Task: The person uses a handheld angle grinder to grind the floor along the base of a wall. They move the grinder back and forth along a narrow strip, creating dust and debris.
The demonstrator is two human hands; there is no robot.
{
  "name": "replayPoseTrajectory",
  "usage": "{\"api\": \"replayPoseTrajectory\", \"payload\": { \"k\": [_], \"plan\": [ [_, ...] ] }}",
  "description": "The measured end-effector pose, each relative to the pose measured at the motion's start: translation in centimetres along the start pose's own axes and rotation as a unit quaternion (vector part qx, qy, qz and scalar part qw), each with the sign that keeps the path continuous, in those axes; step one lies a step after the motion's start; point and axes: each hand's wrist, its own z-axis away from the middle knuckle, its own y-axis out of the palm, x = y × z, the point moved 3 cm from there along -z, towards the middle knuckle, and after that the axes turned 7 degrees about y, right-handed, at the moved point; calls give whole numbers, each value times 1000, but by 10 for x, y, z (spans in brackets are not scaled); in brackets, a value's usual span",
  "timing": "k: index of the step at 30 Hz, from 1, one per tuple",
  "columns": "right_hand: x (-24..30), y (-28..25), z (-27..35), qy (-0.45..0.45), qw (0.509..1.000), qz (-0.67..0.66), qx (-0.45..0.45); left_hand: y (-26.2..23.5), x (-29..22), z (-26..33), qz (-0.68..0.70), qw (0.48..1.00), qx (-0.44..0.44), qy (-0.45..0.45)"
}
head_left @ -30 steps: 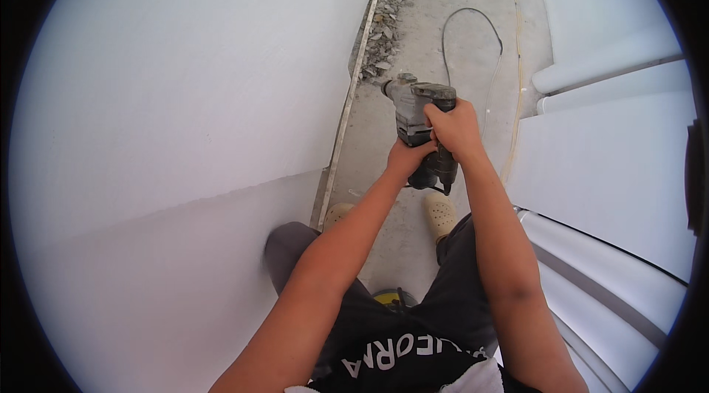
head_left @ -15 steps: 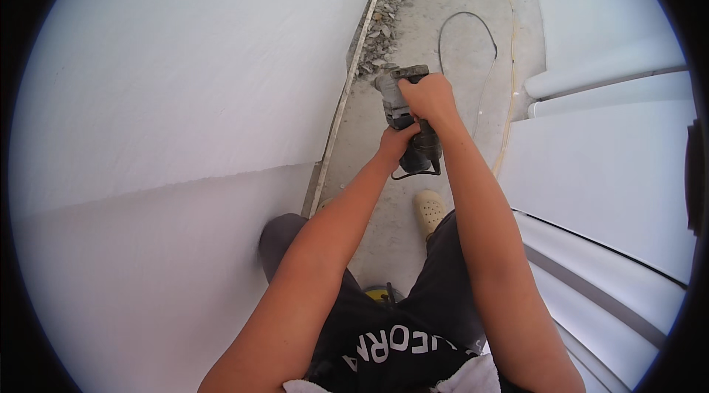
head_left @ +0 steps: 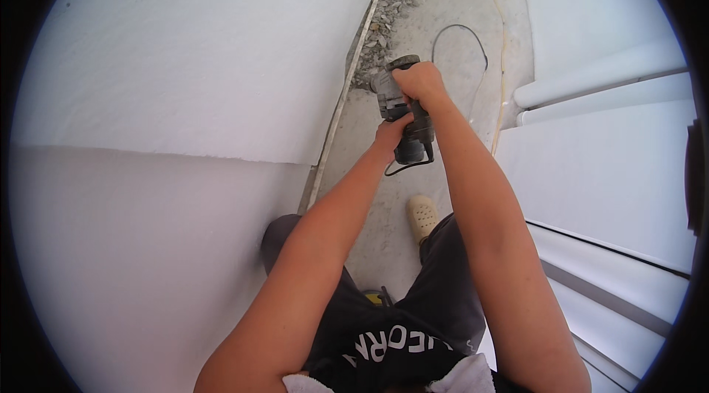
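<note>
A grey and black rotary hammer (head_left: 388, 102) is held out in front of me, above the concrete beside a metal edge strip. My right hand (head_left: 421, 84) is closed around its upper, far part. Lower down, my left hand (head_left: 391, 134) is wrapped about the tool's body near its black rear end. The tool's working tip is hidden beneath it. Broken rubble (head_left: 380, 32) lies just beyond, along the foot of the left wall. A black power cord (head_left: 484, 53) loops over the floor on the far side, and a piece of cord curves below the tool's rear.
A tall white wall (head_left: 185, 60) stands close on my left, with the pale edge strip (head_left: 341, 106) at its base. White pipes (head_left: 591, 83) and panels line the right. A thin yellowish hose (head_left: 504, 60) runs along the concrete floor (head_left: 454, 127). My beige clog (head_left: 423, 217) is near the middle.
In the picture, the rotary hammer and both hands have shifted slightly up and left. The tool's top looks turned a little. Both hands keep their grip, and the view has tilted slightly.
</note>
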Motion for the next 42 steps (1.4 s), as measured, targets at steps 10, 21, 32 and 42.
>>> {"api": "replayPoseTrajectory", "payload": {
  "k": [10, 21, 32, 42],
  "plan": [
    [-19, 20, -22, 21, 999, -30, -11, -28, 10, -36, -65, 998, 1, -11],
    [-66, 33, -20, 113, 918, -380, -27, -34, -14, -42, -218, 973, 66, -34],
    [-27, -22, 22, 90, 949, -302, -8, 13, -23, -1, -87, 993, 77, -29],
    [-25, -19, 3, 32, 995, -93, -22, 11, -15, -5, -109, 992, 52, -27]
  ]
}}
